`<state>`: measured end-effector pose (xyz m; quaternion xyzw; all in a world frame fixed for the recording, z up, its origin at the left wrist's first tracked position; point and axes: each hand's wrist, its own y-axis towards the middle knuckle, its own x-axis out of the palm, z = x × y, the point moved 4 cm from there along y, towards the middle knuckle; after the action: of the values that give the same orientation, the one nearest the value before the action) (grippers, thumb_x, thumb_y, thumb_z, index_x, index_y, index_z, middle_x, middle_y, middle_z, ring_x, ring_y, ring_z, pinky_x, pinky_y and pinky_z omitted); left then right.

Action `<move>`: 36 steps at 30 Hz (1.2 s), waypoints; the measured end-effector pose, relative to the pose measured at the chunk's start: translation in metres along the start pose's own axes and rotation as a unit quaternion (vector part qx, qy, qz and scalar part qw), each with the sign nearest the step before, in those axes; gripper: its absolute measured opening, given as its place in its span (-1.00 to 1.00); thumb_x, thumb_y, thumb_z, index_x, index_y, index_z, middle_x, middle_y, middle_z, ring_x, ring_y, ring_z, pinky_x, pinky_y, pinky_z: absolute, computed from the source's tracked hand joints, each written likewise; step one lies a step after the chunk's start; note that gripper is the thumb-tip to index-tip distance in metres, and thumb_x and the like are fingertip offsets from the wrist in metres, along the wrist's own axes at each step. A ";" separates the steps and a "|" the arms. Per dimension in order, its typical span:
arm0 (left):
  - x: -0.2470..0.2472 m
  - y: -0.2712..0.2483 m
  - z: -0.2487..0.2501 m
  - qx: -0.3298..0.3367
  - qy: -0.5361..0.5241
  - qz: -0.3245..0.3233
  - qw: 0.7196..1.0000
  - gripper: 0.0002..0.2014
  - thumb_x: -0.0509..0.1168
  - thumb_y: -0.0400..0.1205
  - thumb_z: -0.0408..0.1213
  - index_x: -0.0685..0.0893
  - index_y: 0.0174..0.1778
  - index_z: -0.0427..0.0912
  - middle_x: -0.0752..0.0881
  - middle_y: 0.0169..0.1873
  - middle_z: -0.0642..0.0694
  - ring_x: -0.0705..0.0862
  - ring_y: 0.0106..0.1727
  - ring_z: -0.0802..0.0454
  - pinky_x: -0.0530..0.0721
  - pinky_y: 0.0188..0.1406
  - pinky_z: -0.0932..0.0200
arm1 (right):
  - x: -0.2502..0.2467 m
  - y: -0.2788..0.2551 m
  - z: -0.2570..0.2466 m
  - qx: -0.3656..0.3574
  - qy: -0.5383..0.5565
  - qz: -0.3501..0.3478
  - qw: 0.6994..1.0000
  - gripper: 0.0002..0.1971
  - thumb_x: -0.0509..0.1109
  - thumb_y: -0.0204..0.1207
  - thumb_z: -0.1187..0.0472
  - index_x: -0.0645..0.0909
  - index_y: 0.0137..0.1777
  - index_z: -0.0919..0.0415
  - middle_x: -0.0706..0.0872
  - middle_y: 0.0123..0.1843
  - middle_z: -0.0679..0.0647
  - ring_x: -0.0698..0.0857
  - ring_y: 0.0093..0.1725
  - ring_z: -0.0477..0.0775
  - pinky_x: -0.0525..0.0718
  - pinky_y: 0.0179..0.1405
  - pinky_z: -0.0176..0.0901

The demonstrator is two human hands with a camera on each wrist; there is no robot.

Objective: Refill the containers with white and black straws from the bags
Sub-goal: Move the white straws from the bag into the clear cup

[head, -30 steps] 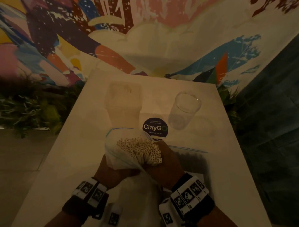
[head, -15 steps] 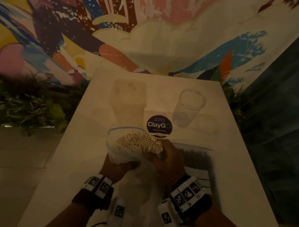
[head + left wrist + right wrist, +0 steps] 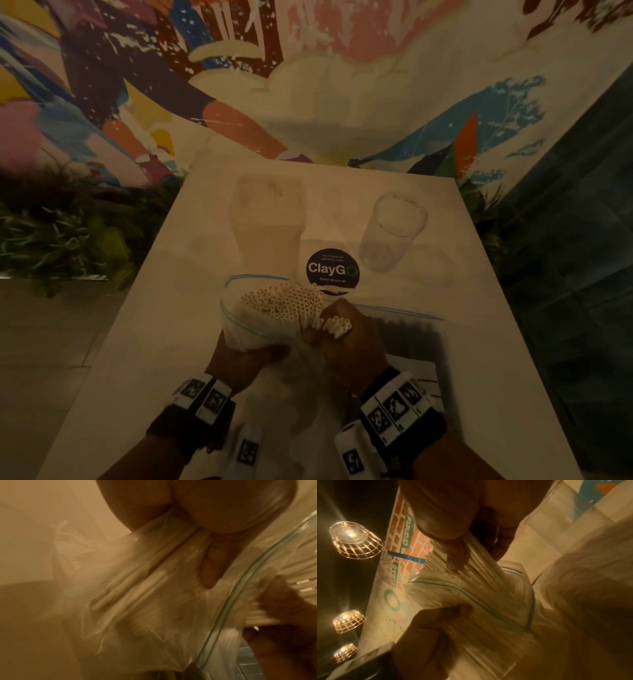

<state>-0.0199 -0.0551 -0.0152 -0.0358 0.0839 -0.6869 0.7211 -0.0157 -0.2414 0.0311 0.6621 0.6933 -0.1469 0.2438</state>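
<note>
A clear zip bag (image 3: 239, 329) full of white straws (image 3: 284, 301) stands upright near the table's front. My left hand (image 3: 246, 356) grips the bag round its middle, and its fingers (image 3: 211, 566) press the plastic against the straws (image 3: 130, 584). My right hand (image 3: 346, 339) pinches a small bunch of white straws (image 3: 337, 325) pulled apart from the main bundle; the right wrist view shows these straws (image 3: 479, 561) between thumb and fingers above the bag's mouth. Behind stand a frosted square container (image 3: 269, 219) and a clear glass (image 3: 394, 233). A second bag with black straws (image 3: 407, 332) lies flat to the right.
A round dark ClayGo sticker (image 3: 331, 272) sits on the white table (image 3: 137, 342) between the containers and the bag. Green plants (image 3: 61, 236) line the left edge and a painted wall (image 3: 308, 85) stands behind. Hanging lamps (image 3: 354, 540) show in the right wrist view.
My right hand has separated a small bunch of white straws from the bundle and drawn it to the right. The left hand keeps its grip on the bag.
</note>
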 end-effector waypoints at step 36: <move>0.004 -0.002 -0.019 -0.030 -0.089 0.024 0.995 -0.06 0.70 -0.33 0.20 0.74 -0.03 -0.16 0.80 -0.04 -0.21 0.74 0.05 -0.25 0.71 0.04 -0.33 | -0.036 0.020 -0.063 0.025 0.387 0.059 0.920 -0.81 0.20 0.15 0.53 0.34 -0.37 0.25 0.52 -0.23 0.51 0.63 -0.16 0.26 0.67 -0.07 0.08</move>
<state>-0.0250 -0.0576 -0.0338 -0.1162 0.0412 -0.6605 0.7407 -0.0043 -0.2372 0.1056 0.7129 0.6894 0.1180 -0.0514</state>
